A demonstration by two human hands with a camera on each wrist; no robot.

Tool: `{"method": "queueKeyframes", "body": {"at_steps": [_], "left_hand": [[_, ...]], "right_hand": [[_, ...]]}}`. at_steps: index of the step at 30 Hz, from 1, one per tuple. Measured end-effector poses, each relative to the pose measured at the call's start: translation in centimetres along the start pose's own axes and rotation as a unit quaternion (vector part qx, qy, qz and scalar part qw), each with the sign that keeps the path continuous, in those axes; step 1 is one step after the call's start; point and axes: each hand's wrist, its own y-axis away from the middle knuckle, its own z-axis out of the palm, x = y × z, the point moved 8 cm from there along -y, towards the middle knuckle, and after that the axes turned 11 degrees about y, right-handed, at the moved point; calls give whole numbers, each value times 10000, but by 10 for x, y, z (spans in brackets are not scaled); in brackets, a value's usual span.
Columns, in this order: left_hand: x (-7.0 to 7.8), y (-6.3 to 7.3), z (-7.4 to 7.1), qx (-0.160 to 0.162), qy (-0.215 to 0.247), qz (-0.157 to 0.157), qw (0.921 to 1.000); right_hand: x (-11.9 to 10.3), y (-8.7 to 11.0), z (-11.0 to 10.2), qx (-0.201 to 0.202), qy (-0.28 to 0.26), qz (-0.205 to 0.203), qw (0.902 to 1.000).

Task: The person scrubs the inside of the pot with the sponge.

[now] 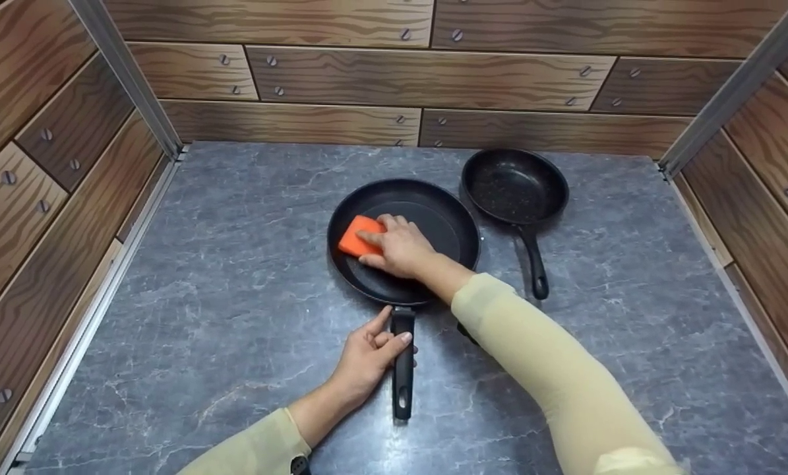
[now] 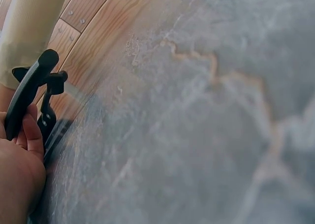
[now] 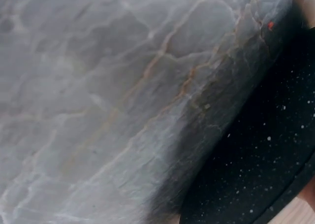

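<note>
A large black frying pan (image 1: 446, 218) sits mid-table, its handle (image 1: 403, 389) toward me. My left hand (image 1: 364, 359) holds that handle near the pan, thumb on top and fingertips showing on the far side. In the left wrist view the left hand (image 2: 19, 170) is seen around the black handle (image 2: 29, 93). Inside the pan, at its left, lies an orange sponge (image 1: 357, 237). My right hand (image 1: 403, 247) grips the sponge against the pan, index finger across its top. The right wrist view shows only the pan's speckled outer side (image 3: 256, 140); the sponge is hidden there.
A smaller black frying pan (image 1: 515, 188) stands behind and right of the large one, close to its rim, handle pointing toward me. The grey marbled table (image 1: 235, 264) is bounded by wood-patterned walls (image 1: 426, 76) at the back and both sides.
</note>
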Motion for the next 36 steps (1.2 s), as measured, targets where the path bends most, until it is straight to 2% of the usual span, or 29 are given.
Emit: {"method": "queueKeyframes", "body": {"at_steps": [8, 17, 30, 36], "left_hand": [[-1, 0, 1, 0, 82, 20, 10000], [-3, 0, 0, 34, 45, 29, 10000], [-1, -1, -2, 81, -69, 98, 9999], [-2, 0, 0, 47, 1, 45, 10000]], "right_hand": [[12, -6, 0, 129, 142, 395, 9990], [38, -5, -1, 94, 251, 943, 9952], [74, 14, -2, -115, 288, 1476, 9886], [83, 23, 1, -90, 449, 1545, 9869]]}}
